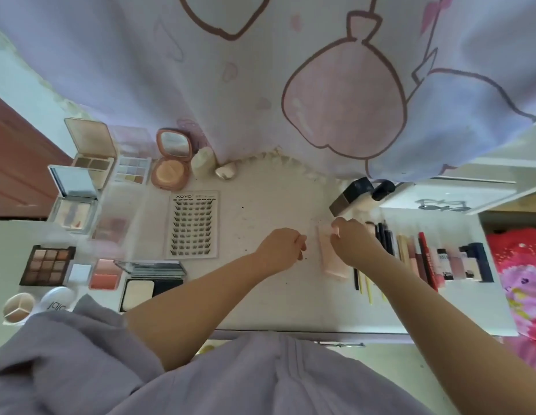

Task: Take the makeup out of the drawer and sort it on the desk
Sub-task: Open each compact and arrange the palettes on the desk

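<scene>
A white desk (260, 301) lies under both hands, a printed curtain (260, 85) hanging beyond them; the right hand (355, 242) rests on a pink tube (331, 262), fingers curled at its far end — whether they pinch it I cannot tell; the left hand (280, 250), just left of the tube, is loosely curled and holds nothing; a lash card (193, 224) and open palettes (48, 265) lie further left, pencils and lipsticks (425, 259) in a row just right of the tube; a dark-capped bottle (352, 196) lies just beyond the right hand.
</scene>
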A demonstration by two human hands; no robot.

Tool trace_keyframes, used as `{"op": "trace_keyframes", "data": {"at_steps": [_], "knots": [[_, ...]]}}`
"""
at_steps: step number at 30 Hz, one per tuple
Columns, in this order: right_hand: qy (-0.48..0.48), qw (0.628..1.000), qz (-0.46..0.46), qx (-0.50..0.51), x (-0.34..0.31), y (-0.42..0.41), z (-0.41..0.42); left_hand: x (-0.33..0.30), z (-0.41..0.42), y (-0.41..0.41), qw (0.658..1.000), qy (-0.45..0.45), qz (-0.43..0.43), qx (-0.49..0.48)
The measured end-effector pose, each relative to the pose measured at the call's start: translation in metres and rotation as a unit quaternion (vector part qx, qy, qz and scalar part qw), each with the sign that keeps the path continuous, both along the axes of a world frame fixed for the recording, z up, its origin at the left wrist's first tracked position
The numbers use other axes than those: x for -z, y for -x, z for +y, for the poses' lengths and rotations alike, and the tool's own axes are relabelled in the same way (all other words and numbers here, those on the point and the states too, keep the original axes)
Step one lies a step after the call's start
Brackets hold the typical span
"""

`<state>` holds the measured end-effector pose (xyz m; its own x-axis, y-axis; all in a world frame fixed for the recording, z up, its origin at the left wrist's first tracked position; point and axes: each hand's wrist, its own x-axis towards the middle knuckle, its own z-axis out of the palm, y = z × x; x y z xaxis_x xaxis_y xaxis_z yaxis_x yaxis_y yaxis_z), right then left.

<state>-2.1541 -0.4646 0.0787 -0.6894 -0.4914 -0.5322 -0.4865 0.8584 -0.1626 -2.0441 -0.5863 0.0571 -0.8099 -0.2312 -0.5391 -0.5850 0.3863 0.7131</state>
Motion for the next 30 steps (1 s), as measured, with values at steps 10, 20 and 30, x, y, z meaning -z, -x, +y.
{"op": "trace_keyframes", "data": {"at_steps": [10, 20, 30], "knots": [[0.122, 0.951, -0.163, 0.231, 0.021, -0.025, -0.018, 0.007, 0.036, -0.001, 0.992, -0.065, -0.021, -0.105], [0.192, 0.935, -0.267, 0.132, -0.011, -0.048, -0.033, -0.009, 0.003, -0.043, 0.998, -0.017, -0.015, -0.056], [0.185, 0.961, -0.204, 0.005, -0.058, -0.044, -0.047, -0.061, -0.021, -0.066, 0.992, 0.095, 0.076, 0.038]]}}
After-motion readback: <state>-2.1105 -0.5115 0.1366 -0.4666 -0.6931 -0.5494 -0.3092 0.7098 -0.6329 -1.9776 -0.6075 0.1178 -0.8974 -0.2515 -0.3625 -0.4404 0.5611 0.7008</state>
